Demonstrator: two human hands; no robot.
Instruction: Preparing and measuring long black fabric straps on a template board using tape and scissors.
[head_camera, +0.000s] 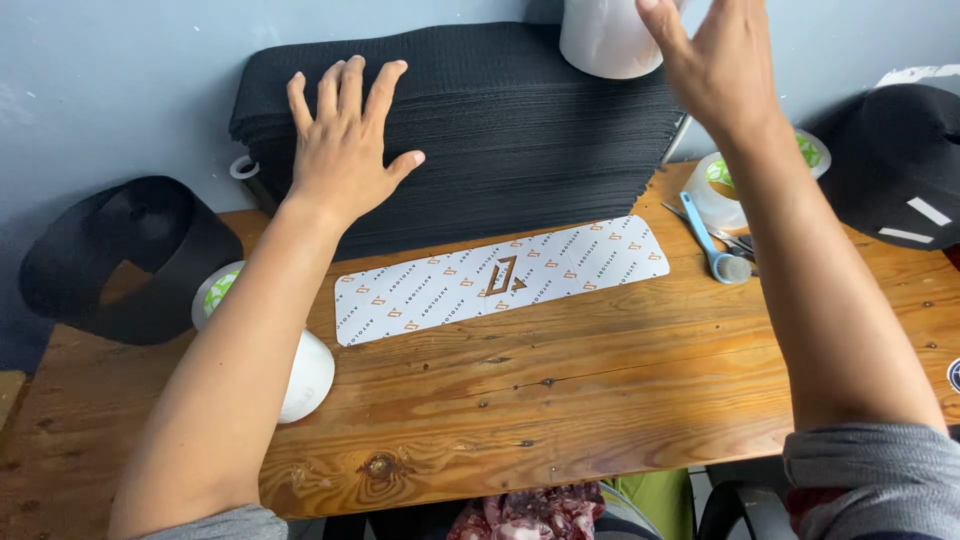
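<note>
A: Item one, largest: wooden table (600, 400), bearing all the rest.

B: Next?

A: Stack of black ribbed sheets (500, 110), piled against the wall at the table's back. The left hand (345, 150) rests flat on its top, fingers spread wide, gripping nothing.

B: Containers?

A: None with visible contents. A black band loop (120, 260) stands hollow at far left; a black cap (900, 170) lies at far right.

B: The printed piece?

A: Long white patterned strip (500, 278), flat on the table just in front of the stack, long axis left to right, right end tilted slightly toward the wall. Neither hand touches it.

B: Right hand?

A: Right hand (715, 60), raised, fingers open, holding nothing, beside a white roll (605, 40).

B: Smallest?

A: Tape rolls (720, 185), blue-handled scissors (715, 250).
</note>
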